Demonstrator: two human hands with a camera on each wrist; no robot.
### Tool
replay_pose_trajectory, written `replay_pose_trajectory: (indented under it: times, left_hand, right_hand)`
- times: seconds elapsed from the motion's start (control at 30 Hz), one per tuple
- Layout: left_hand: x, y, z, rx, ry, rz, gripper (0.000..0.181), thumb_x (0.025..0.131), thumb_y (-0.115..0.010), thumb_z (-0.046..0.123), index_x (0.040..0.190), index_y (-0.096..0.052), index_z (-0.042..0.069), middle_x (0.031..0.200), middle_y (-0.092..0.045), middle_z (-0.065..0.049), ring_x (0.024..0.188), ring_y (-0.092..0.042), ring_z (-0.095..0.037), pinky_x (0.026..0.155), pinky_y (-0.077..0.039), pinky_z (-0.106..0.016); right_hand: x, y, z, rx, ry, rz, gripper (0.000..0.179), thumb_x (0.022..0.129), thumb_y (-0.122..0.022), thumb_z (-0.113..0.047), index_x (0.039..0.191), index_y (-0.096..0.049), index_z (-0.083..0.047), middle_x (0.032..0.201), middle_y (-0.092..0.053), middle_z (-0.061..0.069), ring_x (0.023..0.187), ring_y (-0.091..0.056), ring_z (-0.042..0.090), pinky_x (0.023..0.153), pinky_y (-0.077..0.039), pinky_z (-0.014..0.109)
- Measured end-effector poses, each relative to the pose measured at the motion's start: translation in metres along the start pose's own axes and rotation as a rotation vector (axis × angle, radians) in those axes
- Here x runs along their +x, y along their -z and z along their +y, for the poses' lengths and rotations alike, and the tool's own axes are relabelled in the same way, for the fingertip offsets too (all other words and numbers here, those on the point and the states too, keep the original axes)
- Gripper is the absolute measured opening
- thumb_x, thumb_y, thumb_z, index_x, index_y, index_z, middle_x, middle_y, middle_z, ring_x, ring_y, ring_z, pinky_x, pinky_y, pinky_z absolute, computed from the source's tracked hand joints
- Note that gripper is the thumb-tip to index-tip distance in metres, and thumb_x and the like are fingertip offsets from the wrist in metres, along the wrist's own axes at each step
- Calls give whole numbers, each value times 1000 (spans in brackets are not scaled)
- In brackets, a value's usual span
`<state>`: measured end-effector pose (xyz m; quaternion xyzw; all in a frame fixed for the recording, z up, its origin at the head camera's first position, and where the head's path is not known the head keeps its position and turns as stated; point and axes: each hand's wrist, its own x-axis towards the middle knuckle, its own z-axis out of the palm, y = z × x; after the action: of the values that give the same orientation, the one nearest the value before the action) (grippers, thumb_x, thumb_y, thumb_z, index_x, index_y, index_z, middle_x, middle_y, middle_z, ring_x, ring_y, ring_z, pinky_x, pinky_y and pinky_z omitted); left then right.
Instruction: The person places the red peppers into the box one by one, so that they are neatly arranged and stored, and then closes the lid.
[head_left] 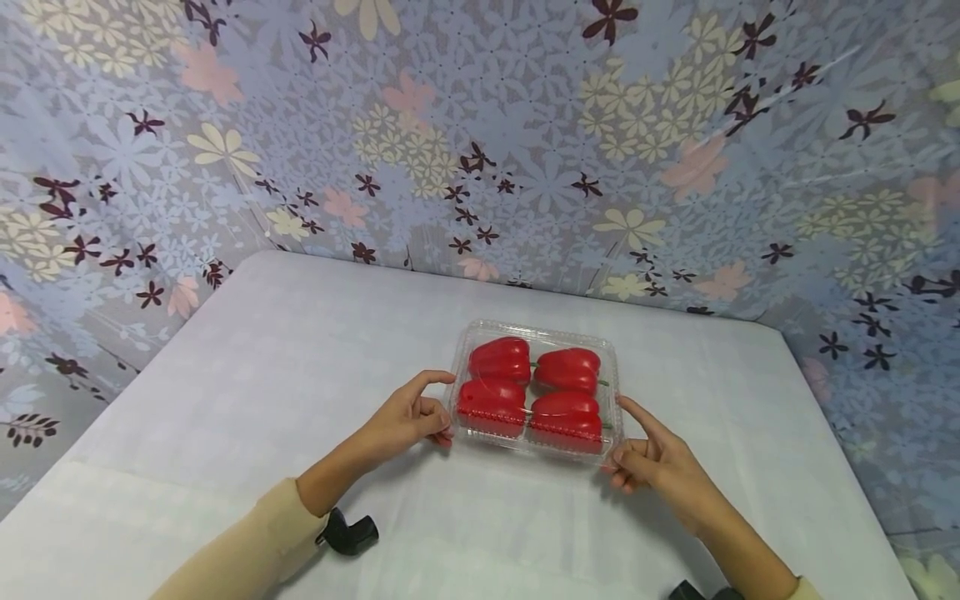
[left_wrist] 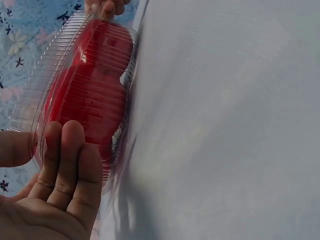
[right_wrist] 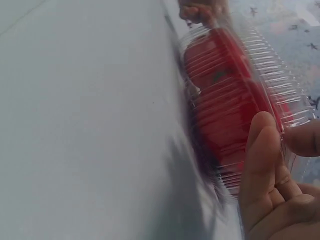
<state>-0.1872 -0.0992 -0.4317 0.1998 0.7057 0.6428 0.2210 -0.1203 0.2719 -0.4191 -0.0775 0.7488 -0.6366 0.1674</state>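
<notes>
A clear plastic clamshell container point(head_left: 531, 442), ribbed along its sides, holds several red bell peppers point(head_left: 567, 371) with green stems. At its left side my left hand point(head_left: 408, 421) pinches the rim. My right hand point(head_left: 663, 467) grips the right side near the front corner, index finger stretched along the edge. From the left wrist, the container point(left_wrist: 92, 82) shows side-on, close over the white surface, with the left hand's fingers point(left_wrist: 72, 165) against its wall. In the right wrist view, the right hand's thumb and fingers point(right_wrist: 262, 155) meet at the container's rim.
The container is over a table covered in white cloth point(head_left: 285, 358). Behind and beside the table hangs flower-patterned fabric point(head_left: 480, 125). A black wrist device point(head_left: 351, 535) is by the left sleeve point(head_left: 255, 542), and another sits at the right wrist, partly cut off.
</notes>
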Motion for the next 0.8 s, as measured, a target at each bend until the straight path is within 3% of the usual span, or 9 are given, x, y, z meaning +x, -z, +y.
replay_pose_trajectory:
  times: [0.3,0.57,0.67,0.8]
  left_hand:
    - [0,-3,1,-14,51,68,55,95,-54,-3,147,-34,1,78,-65,0,75,-70,-13,81,-62,-34]
    - [-2,-3,3,13,45,53,55,97,-51,-1,148,-32,2,82,-63,-3,79,-69,-18,84,-61,-36]
    - [-2,-2,2,27,32,52,55,96,-50,-1,148,-32,2,85,-62,-7,79,-68,-21,83,-61,-35]
    - [-2,-2,3,47,24,54,55,96,-50,-1,148,-32,2,91,-60,-24,82,-68,-25,83,-60,-37]
  right_hand:
    - [1,-3,-1,27,-7,16,82,98,-57,-6,159,-3,-6,83,-70,-6,72,-66,6,66,-58,23]
    - [-1,-4,-4,-27,-23,21,80,98,-54,-4,159,-3,-7,84,-69,-6,78,-69,9,71,-60,29]
    - [1,-3,-5,-39,-22,20,80,97,-54,-4,159,-3,-7,85,-69,-6,78,-69,9,70,-60,28]
    - [1,-3,-5,-50,-25,25,80,97,-55,-4,159,-4,-6,85,-69,-6,79,-68,8,71,-59,27]
